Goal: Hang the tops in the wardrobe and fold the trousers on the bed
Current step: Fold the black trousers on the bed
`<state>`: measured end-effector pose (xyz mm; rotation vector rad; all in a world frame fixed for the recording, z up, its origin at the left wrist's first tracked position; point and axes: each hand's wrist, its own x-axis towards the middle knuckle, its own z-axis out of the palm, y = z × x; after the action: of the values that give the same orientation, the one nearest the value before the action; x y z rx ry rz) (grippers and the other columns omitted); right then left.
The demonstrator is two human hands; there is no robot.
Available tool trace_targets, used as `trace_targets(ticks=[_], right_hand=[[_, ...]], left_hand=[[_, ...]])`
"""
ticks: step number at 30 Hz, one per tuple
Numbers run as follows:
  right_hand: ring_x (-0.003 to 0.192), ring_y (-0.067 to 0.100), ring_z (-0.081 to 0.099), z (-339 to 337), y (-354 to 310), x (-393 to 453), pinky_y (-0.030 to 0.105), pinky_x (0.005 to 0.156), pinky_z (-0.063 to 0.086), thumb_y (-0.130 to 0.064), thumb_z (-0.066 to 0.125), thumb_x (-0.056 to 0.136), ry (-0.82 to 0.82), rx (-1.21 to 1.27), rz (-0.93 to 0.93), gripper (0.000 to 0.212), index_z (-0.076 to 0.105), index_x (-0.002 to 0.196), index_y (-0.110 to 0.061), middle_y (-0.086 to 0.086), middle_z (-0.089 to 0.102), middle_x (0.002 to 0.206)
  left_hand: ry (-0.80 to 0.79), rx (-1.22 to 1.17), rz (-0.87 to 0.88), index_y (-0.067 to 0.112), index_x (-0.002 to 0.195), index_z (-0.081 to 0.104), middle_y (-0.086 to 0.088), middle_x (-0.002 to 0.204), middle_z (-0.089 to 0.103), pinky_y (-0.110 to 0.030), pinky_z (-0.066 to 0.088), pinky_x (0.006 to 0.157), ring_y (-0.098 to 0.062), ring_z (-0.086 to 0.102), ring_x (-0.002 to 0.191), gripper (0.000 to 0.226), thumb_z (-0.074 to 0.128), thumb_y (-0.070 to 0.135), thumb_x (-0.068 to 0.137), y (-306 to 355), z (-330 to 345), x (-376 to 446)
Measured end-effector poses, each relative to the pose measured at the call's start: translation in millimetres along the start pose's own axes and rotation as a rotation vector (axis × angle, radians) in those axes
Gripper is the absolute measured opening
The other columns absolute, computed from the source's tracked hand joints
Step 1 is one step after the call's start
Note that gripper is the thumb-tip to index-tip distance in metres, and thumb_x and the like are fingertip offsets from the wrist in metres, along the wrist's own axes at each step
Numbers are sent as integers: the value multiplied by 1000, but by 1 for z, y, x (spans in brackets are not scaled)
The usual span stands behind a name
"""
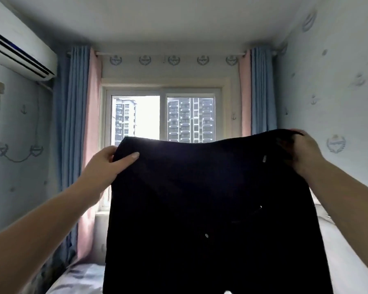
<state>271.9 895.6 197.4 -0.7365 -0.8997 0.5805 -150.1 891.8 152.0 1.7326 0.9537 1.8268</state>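
The left hand (106, 164) is pinching the left end of the waistband of the black trousers (210, 209), thumb lying across the near face of the cloth. The right hand (304, 151) is gripping the right end, fingers curled into the fabric. The trousers are hanging stretched between both hands, above the bed (81, 279), blocking the lower part of the far window (164, 115).

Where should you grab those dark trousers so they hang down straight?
Grip the dark trousers at the two top corners of the waistband, one from each side. The left hand and right hand already pinch there, so the waistband stretches wide and the rest hangs below, in front of the window.
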Motion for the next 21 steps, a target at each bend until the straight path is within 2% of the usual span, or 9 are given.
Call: trace_targets(ticks=[4, 7, 9, 11, 14, 16, 19, 21], right_hand=[[74, 14, 63, 40, -48, 23, 26, 60, 50, -2, 43, 90, -10, -51, -160, 27, 61, 103, -17, 4, 65, 85], [74, 13, 63, 63, -58, 32, 25, 59, 45, -4, 43, 87, -19, -88, -202, 27, 64, 91, -22, 2, 66, 84], [70, 12, 62, 78, -43, 31, 24, 57, 44, -8, 43, 85, -17, -115, -187, 30, 65, 81, -27, 0, 65, 76], [66, 13, 59, 91, -16, 27, 24, 58, 44, -11, 44, 84, -18, -150, -164, 30, 66, 77, -29, -3, 63, 68], [58, 10, 54, 112, 49, 9, 22, 54, 41, -16, 45, 83, -49, -194, -68, 32, 70, 70, -33, -11, 57, 51], [48, 6, 51, 130, 105, -10, 19, 50, 40, -15, 44, 81, -112, -226, 24, 35, 71, 67, -33, -14, 52, 43], [41, 4, 47, 156, 189, -51, 17, 45, 37, -12, 44, 80, -213, -296, 138, 36, 73, 70, -31, -12, 51, 42], [41, 4, 44, 177, 248, -81, 17, 42, 36, -8, 42, 81, -276, -337, 213, 37, 73, 75, -28, -10, 50, 43]], left_hand=[[-29, -129, -41, 27, 86, 71, 3, 87, 76, -29, 55, 64, -17, 73, 77, 56, 86, 58, 43, -5, 0, 3], [-57, -135, -99, 32, 85, 73, -1, 89, 76, -37, 56, 69, -22, 73, 80, 74, 86, 69, 23, -25, -8, -3], [-81, -101, -124, 32, 85, 73, -6, 90, 75, -41, 56, 73, -26, 73, 82, 78, 87, 68, 18, -46, -18, -17], [-102, -70, -171, 27, 90, 73, -9, 89, 75, -41, 56, 73, -27, 73, 82, 75, 90, 61, 26, -73, -27, -39], [-121, -103, -315, 25, 88, 74, -12, 90, 74, -34, 57, 62, -26, 73, 80, 40, 85, 40, 53, -117, -47, -88], [-105, -109, -443, 23, 90, 74, -11, 94, 74, -32, 58, 63, -25, 72, 85, 30, 78, 35, 62, -150, -68, -127], [-16, -127, -633, 19, 100, 72, -10, 101, 73, -31, 57, 66, -22, 71, 91, 32, 73, 35, 72, -198, -97, -191], [96, -131, -758, 15, 103, 70, -9, 99, 74, -30, 57, 63, -19, 72, 87, 40, 73, 39, 71, -229, -119, -232]])
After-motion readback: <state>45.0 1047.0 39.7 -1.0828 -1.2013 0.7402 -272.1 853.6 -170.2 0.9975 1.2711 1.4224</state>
